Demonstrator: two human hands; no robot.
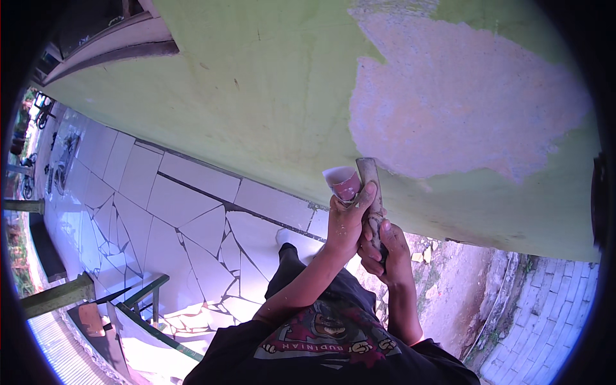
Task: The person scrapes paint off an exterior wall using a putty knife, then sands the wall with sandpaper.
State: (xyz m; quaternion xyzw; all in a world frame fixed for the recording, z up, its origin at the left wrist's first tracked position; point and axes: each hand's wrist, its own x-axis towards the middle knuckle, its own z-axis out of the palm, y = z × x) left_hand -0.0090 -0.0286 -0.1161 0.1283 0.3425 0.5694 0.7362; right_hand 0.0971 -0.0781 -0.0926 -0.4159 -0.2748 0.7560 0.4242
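My left hand point(347, 221) is closed around a curled, reddish-brown sheet with a pale back, which looks like sandpaper point(344, 184). Its thumb also presses against a worn, grey-brown wooden stick point(369, 176). Lower down, my right hand point(389, 252) grips the same stick, which stands nearly upright in the picture. A dark part shows at the stick's lower end, mostly covered by the fingers, so I cannot tell what it is. Just beyond both hands rises a green painted wall point(276, 96) with a large, bare, pale patch point(462, 96) where the paint is off.
White broken-tile flooring point(192, 218) lies to the left, below the wall. A green metal frame point(154, 321) and a railing post point(61, 296) stand at lower left. Rough ground point(452, 276) and grey paving point(539, 321) are at right. A window ledge point(115, 48) juts out at upper left.
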